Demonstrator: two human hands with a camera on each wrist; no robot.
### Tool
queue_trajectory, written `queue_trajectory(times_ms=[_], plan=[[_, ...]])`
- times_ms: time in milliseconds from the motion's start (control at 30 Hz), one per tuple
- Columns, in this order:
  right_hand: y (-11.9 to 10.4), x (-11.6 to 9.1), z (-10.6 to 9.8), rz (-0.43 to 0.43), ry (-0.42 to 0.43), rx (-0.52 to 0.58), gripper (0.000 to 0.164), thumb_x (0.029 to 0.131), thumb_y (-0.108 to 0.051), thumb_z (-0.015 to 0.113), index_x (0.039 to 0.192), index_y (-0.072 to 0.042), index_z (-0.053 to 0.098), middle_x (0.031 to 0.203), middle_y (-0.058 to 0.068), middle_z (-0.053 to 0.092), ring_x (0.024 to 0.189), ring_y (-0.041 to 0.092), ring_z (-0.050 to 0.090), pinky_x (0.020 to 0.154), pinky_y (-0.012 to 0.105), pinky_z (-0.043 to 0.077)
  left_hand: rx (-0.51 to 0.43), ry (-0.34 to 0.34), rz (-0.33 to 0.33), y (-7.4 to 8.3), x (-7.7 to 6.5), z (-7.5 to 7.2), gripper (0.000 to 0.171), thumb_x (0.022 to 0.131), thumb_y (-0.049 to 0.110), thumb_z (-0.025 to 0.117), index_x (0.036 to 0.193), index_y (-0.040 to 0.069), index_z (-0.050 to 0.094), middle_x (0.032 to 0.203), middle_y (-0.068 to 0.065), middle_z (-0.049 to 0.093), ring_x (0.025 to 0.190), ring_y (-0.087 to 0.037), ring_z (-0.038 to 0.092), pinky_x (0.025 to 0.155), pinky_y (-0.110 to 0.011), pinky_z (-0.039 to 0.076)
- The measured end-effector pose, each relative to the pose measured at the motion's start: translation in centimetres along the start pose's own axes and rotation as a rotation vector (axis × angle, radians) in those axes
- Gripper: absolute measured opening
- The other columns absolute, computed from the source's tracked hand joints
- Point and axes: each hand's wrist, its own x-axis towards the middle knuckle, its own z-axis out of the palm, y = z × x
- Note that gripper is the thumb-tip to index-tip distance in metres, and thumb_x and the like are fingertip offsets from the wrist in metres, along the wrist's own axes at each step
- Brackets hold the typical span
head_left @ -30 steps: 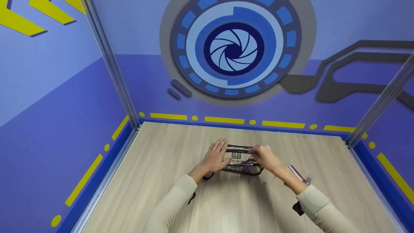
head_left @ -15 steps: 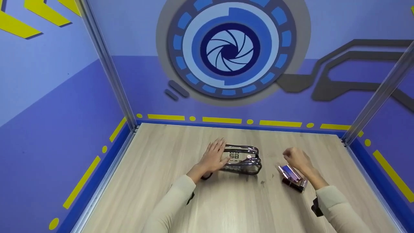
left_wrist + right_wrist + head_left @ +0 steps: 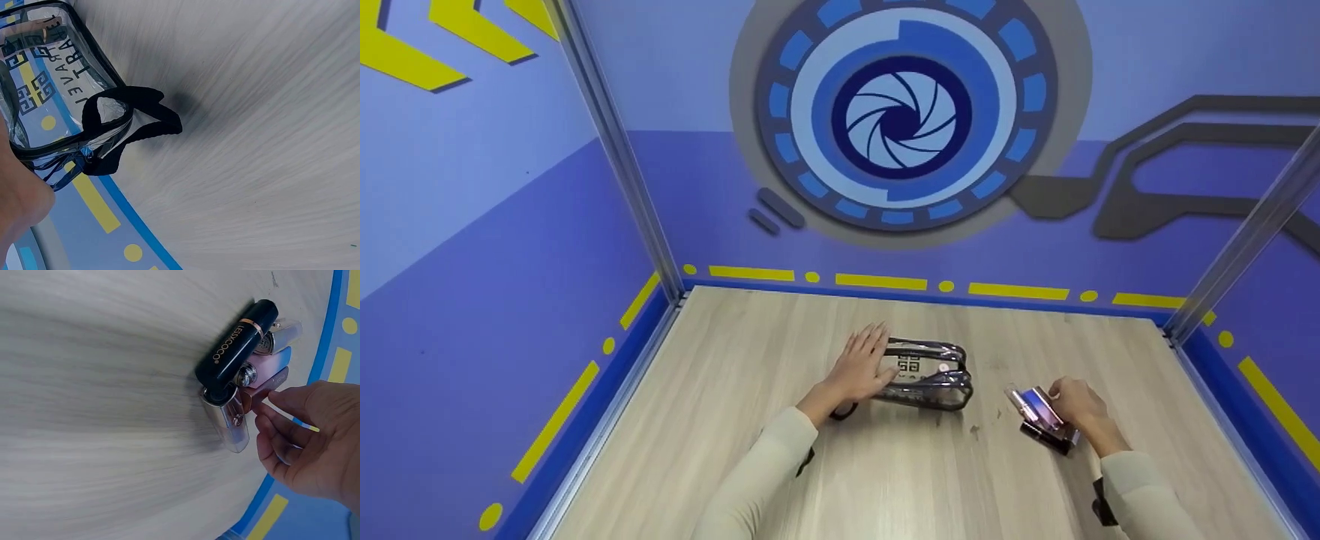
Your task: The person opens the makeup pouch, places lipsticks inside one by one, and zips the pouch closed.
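Note:
A clear cosmetic pouch (image 3: 926,394) with black trim and printed lettering lies on the table. My left hand (image 3: 856,369) rests on its left end with the fingers straight. A tube (image 3: 39,35) shows inside it in the left wrist view, and a black strap loop (image 3: 152,112) sticks out from one end. To the right, my right hand (image 3: 1081,409) is at a cluster of lipsticks; its thumb and forefinger pinch a rose-brown lipstick (image 3: 269,387). Around that lie a black lettered lipstick (image 3: 239,343), a pink-and-blue tube (image 3: 270,367) and two clear-capped tubes (image 3: 228,419).
The wood-grain table (image 3: 720,465) is walled by blue-purple panels (image 3: 675,187) at the back and both sides. Metal posts (image 3: 619,165) stand at the back corners. Small dark marks (image 3: 975,430) dot the tabletop between the pouch and the lipsticks.
My right hand has left the pouch's right end, moved right, then come down to the lipstick cluster and pinched the rose-brown lipstick. My left hand stays on the pouch.

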Motion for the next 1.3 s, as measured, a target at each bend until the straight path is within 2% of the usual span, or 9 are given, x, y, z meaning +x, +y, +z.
queue_trajectory(times_ms=[100,233,367,600,867,1000,1100,1300], plan=[[0.1,0.1,-0.1,-0.001,-0.014,0.003,0.031,0.09,-0.006,0.062,0.111,0.016,0.067,0.108,0.035,0.07,0.08,0.031,0.065,0.078,0.056,0.056,0.0,-0.008,-0.004,0.1,0.1,-0.1,0.075,0.107,0.041,0.044,0.164,0.003,0.014,0.173,-0.013,0.013,0.16,-0.034,0.012,0.13,-0.053,0.011],[-0.3,0.0,0.0,0.002,-0.046,0.004,0.029,0.088,-0.002,0.061,0.11,0.016,0.068,0.096,0.027,0.072,0.07,0.022,0.062,0.064,0.04,0.053,-0.003,-0.009,-0.007,0.0,0.2,-0.1,0.075,0.107,0.042,0.044,0.164,0.003,0.013,0.173,-0.011,0.012,0.161,-0.032,0.011,0.131,-0.051,0.009],[-0.8,-0.1,0.3,0.006,-0.048,0.002,0.028,0.088,0.002,0.059,0.109,0.016,0.068,0.089,0.02,0.07,0.067,0.019,0.059,0.059,0.03,0.045,0.008,-0.007,-0.011,-0.2,0.2,0.0,0.075,0.107,0.043,0.042,0.164,0.003,0.014,0.173,-0.011,0.012,0.16,-0.033,0.013,0.131,-0.051,0.01],[-0.4,-0.3,1.0,0.013,0.003,-0.02,0.011,0.085,0.001,0.062,0.089,0.009,0.069,0.076,0.014,0.066,0.065,0.021,0.057,0.058,0.038,0.047,0.019,0.001,-0.017,0.1,0.1,0.0,0.077,0.106,0.047,0.041,0.164,0.004,0.014,0.173,-0.012,0.016,0.16,-0.033,0.015,0.13,-0.052,0.012],[-0.5,-0.5,1.2,-0.029,0.124,0.029,0.019,0.088,-0.002,0.067,0.101,0.011,0.071,0.089,0.024,0.071,0.075,0.027,0.063,0.065,0.047,0.054,0.015,0.017,-0.011,0.2,0.0,0.0,0.076,0.106,0.043,0.045,0.164,0.004,0.016,0.172,-0.013,0.018,0.16,-0.033,0.015,0.129,-0.054,0.015],[-2.1,-0.6,0.4,-0.092,0.226,0.042,0.022,0.088,0.0,0.068,0.106,0.013,0.067,0.094,0.03,0.065,0.084,0.04,0.065,0.073,0.057,0.055,0.018,0.011,-0.013,0.2,-0.1,0.1,0.076,0.106,0.044,0.044,0.164,0.004,0.015,0.172,-0.012,0.016,0.16,-0.033,0.015,0.13,-0.052,0.013],[-4.1,-0.5,-0.5,-0.162,0.296,0.048,0.026,0.086,0.006,0.066,0.11,0.015,0.065,0.1,0.034,0.063,0.091,0.048,0.064,0.079,0.062,0.054,0.014,0.016,-0.01,0.1,-0.2,0.1,0.076,0.106,0.044,0.044,0.164,0.004,0.015,0.172,-0.013,0.017,0.16,-0.034,0.016,0.13,-0.052,0.013],[-9.4,-0.7,-2.0,-0.336,0.365,0.059,0.026,0.085,0.011,0.065,0.111,0.008,0.069,0.099,0.028,0.064,0.09,0.045,0.063,0.079,0.06,0.055,0.017,0.014,-0.01,0.1,0.0,0.2,0.077,0.106,0.045,0.045,0.164,0.004,0.014,0.173,-0.012,0.015,0.161,-0.031,0.013,0.13,-0.051,0.013]])
